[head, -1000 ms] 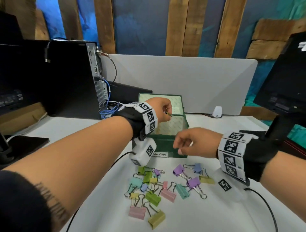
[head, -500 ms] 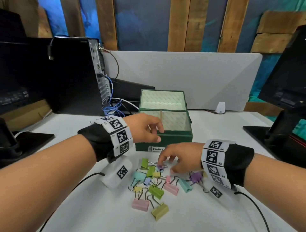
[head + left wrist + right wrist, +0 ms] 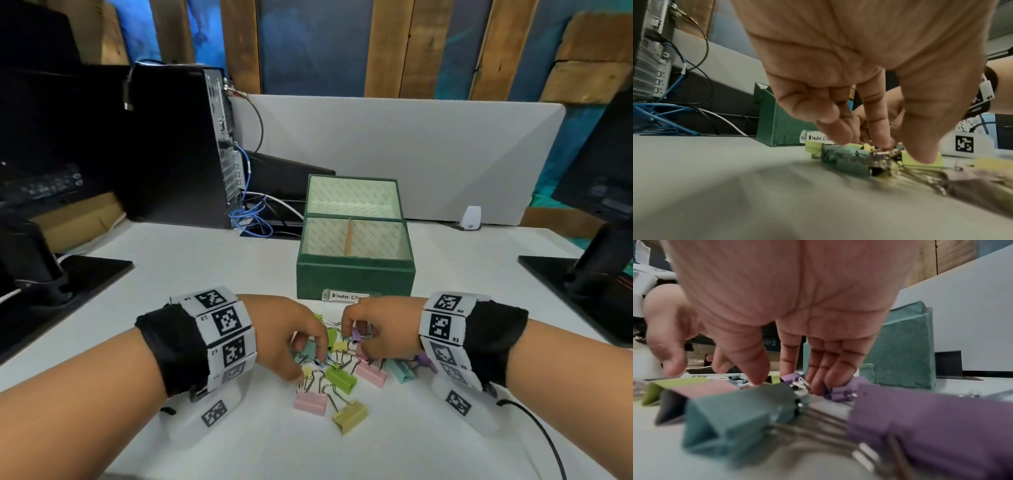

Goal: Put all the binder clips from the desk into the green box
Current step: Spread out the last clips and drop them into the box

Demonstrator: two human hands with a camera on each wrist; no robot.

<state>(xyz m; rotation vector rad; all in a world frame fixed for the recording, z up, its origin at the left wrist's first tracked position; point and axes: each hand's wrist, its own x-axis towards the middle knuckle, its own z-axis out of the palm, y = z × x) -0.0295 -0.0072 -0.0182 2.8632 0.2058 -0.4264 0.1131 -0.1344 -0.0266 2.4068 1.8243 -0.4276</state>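
Both hands, left (image 3: 281, 329) and right (image 3: 383, 325), grasp unclear, over a white desk (image 3: 205, 274) before plank walls (image 3: 387, 48).

The binder clips (image 3: 371, 373) had matt pastel bodies and shiny wire handles. The green box (image 3: 356, 279) looked rough-textured outside, paper-lined inside. The bench (image 3: 205, 270) was smooth, matt white.

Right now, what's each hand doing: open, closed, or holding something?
Left hand: fingertips down in the binder clips; a grip cannot be told.
Right hand: fingertips among the clips; a grip cannot be told.
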